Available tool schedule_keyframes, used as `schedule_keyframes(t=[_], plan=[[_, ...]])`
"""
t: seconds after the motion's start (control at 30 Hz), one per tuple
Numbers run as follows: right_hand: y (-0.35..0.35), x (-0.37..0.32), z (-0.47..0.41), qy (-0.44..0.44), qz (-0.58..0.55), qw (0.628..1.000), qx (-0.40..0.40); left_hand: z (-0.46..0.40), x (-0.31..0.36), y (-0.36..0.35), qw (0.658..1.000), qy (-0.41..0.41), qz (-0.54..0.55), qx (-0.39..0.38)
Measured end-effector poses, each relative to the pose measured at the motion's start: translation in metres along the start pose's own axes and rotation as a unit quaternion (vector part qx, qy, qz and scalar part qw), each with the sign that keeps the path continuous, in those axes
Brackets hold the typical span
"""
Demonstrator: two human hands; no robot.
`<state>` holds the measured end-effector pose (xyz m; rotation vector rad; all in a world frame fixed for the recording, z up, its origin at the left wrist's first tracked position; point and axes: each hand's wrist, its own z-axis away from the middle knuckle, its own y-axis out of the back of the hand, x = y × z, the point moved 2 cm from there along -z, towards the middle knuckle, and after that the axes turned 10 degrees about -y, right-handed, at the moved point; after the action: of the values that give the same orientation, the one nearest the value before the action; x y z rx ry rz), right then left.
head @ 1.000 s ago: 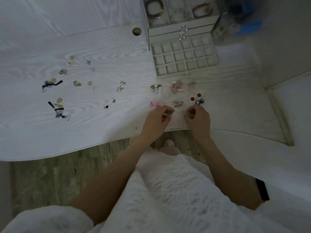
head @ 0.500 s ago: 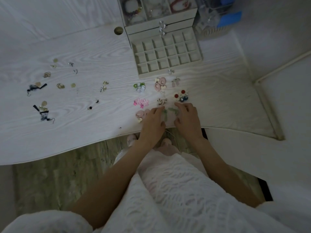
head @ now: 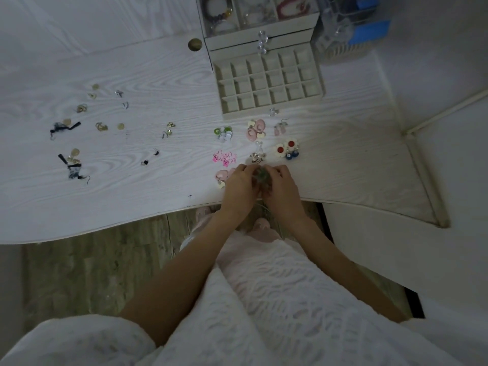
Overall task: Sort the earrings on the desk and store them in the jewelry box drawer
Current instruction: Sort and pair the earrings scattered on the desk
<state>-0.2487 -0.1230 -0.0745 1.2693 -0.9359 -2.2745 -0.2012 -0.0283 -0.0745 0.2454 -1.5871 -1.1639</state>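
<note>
White wood-grain desk (head: 158, 75), beige drawer (head: 269, 85), bright pink earrings (head: 225, 157), white textured dress (head: 277, 299).

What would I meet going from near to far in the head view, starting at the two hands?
Left hand and right hand, small silver earrings, pink heart earrings, beige gridded drawer, clear crystal knobs.

Paired earrings (head: 225, 157) lie grouped before the open, gridded, empty drawer (head: 269, 83).

One jewelry box (head: 260, 35), one open drawer (head: 269, 81) of eighteen compartments, two hands (head: 239, 187)
</note>
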Motion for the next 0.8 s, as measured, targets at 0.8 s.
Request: schedule_keyframes(t=[0.8], plan=[[-0.117,-0.235,-0.060,0.305,0.188,0.928,-0.103,0.112,-0.242,0.211,0.916,0.284,0.004,0.284]])
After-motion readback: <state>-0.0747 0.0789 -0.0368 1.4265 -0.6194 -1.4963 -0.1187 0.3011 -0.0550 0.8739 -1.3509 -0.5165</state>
